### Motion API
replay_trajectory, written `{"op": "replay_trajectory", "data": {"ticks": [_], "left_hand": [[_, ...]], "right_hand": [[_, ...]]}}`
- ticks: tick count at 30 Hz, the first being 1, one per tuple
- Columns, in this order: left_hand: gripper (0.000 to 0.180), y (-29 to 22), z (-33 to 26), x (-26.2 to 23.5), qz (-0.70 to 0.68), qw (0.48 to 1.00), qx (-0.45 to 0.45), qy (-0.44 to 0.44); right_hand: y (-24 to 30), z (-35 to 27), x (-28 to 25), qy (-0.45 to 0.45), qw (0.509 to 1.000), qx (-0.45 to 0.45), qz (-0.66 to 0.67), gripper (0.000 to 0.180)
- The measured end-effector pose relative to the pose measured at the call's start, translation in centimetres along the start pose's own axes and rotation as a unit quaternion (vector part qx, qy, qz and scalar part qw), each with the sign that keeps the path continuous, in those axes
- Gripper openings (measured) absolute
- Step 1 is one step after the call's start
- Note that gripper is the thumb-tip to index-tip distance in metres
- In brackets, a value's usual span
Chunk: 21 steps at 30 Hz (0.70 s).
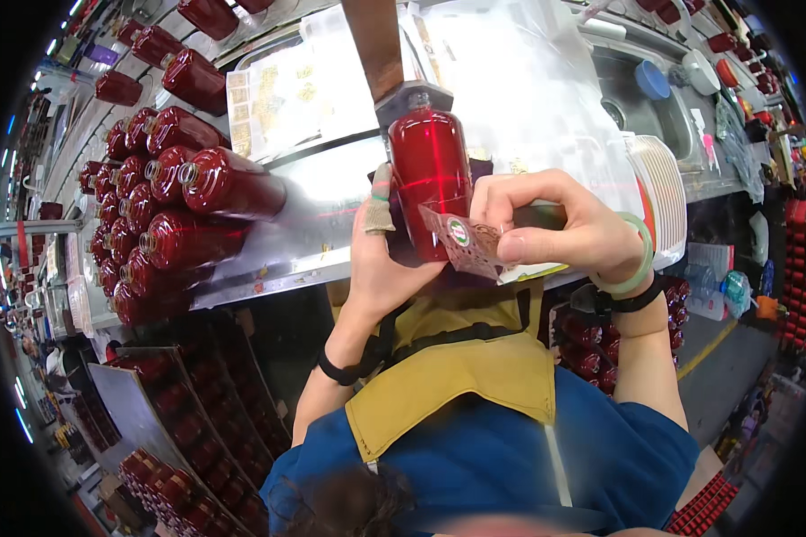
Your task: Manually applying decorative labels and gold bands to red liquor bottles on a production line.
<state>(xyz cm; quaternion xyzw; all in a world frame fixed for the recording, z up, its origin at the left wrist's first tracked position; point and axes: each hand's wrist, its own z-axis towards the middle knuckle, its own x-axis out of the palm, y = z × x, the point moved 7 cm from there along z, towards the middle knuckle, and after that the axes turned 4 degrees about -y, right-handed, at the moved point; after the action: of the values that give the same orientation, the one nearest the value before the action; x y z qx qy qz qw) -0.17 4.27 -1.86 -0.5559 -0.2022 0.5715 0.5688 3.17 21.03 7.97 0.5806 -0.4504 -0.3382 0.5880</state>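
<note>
A glossy red glass bottle (427, 161) lies in front of me, its clear neck pointing away, over a dark purple cloth (480, 170). My left hand (373, 259) grips it by the left side and near end; one finger wears green tape and a beige cloth wrap. Between the thumb and fingers of my right hand (555, 224) is pinched a thin see-through patterned decal (475, 254) with a small round green, white and red emblem. The decal's left edge overlaps the bottle's lower part. Red light lines cross on the bottle.
Several more red bottles (233, 182) lie stacked at the left of the table. Wet sheets with gold decals (282, 89) spread behind. A metal post (373, 45) rises beyond the bottle. Right are a striped cream-coloured rack (658, 197), a sink (640, 98) and a blue bowl (652, 80).
</note>
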Motion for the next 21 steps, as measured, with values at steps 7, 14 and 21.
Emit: {"op": "replay_trajectory", "data": {"ticks": [7,14,21], "left_hand": [[0.106,-0.4,0.0,-0.4,-0.042,0.999,0.02,-0.002],[0.107,1.5,-0.4,-0.2,-0.003,0.997,-0.031,0.07],[0.111,0.6,0.2,0.2,0.002,0.996,-0.071,0.061]], "right_hand": [[3.4,-3.0,-16.4,-0.211,0.945,-0.003,-0.251,0.026],[-0.5,-11.0,-39.2,-0.404,0.745,0.182,-0.499,0.04],[-14.9,-12.5,-51.2,-0.41,0.588,0.43,-0.548,0.052]]}}
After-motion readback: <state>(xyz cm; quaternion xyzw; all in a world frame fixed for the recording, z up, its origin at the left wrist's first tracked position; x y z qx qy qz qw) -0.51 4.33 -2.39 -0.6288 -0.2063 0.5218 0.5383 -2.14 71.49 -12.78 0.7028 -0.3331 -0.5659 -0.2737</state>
